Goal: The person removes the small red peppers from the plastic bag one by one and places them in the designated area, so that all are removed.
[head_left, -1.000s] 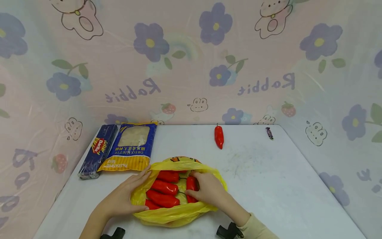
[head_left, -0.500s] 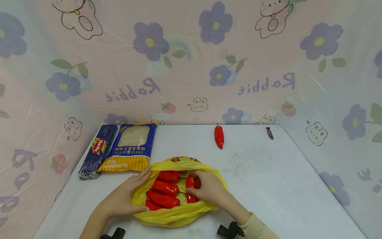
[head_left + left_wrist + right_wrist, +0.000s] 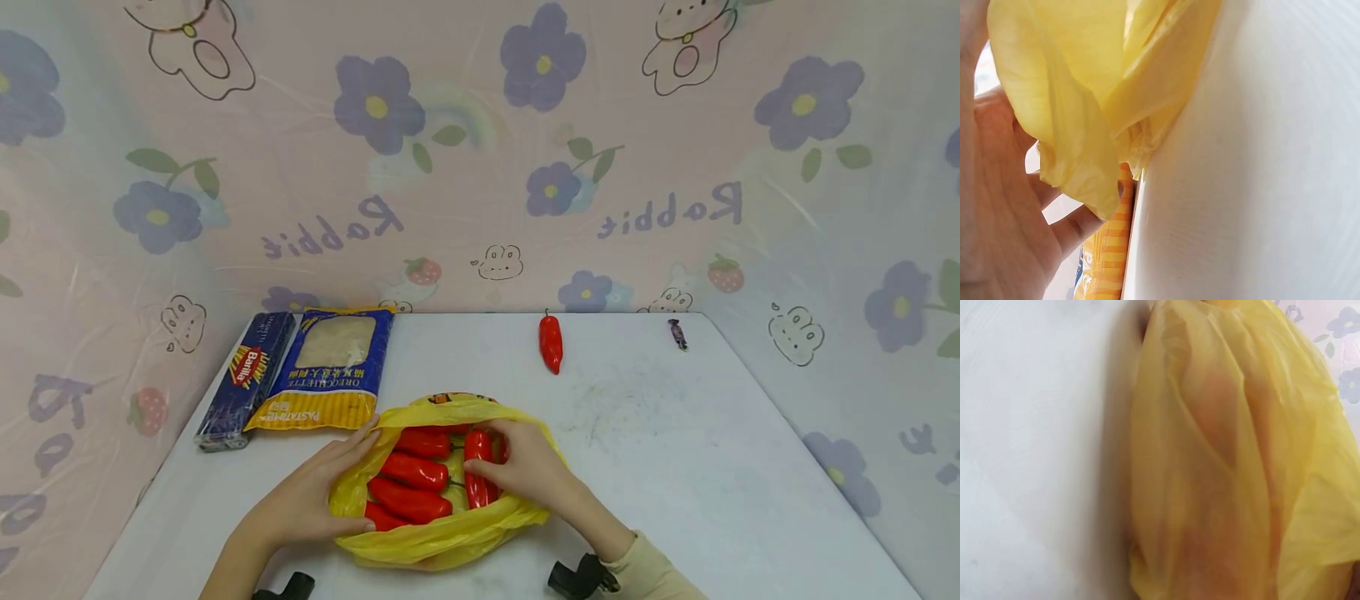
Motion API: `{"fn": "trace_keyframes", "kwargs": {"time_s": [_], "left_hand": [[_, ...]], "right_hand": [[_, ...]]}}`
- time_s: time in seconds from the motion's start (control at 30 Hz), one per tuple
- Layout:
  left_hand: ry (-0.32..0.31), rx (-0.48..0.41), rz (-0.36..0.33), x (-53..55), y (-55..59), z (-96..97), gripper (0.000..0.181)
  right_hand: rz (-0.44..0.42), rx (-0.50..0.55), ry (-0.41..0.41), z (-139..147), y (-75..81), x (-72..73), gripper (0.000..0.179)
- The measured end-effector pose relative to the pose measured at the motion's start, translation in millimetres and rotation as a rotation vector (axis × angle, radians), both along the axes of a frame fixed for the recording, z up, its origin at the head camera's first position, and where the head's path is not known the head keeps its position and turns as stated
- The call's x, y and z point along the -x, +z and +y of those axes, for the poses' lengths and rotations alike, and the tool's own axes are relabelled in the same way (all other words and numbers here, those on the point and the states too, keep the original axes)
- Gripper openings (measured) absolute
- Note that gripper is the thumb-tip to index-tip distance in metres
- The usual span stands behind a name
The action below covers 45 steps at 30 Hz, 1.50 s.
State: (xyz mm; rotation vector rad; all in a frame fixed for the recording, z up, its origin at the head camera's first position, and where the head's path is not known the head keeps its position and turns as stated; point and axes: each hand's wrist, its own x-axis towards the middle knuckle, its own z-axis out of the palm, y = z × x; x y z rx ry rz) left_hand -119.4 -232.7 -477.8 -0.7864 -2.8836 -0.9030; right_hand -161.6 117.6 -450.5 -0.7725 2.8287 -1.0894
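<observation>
A yellow plastic bag [image 3: 427,548] lies on the white table with its mouth wide, several red peppers [image 3: 411,500] inside. My left hand [image 3: 303,496] spreads the left side of the mouth, thumb and fingers apart at the rim. In the left wrist view a flap of the yellow bag [image 3: 1079,144] hangs in front of its fingers [image 3: 1075,228]. My right hand [image 3: 536,467] reaches inside at the right and grips a red pepper [image 3: 477,454] between thumb and fingers, which are partly hidden behind it. Yellow plastic [image 3: 1210,487] fills most of the right wrist view.
A blue Barilla pasta box [image 3: 247,379] and a blue and yellow orecchiette pack [image 3: 330,367] lie at the back left. One more red pepper [image 3: 551,343] is at the back of the table, a small dark-wrapped candy [image 3: 677,334] at the back right. A printed curtain [image 3: 480,167] surrounds the table.
My right hand has lifted its pepper slightly, and the pepper shows further left and more fully in the bag mouth. The left hand has stayed in place.
</observation>
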Motion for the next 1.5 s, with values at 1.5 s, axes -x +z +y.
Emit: {"fn": "trace_keyframes", "kwargs": {"time_s": [1.5], "left_hand": [[0.020,-0.012,-0.031,-0.5,-0.1,-0.4,0.111]], "right_hand": [[-0.192,0.372,0.047,26,73.7,-22.3,0.042]]}}
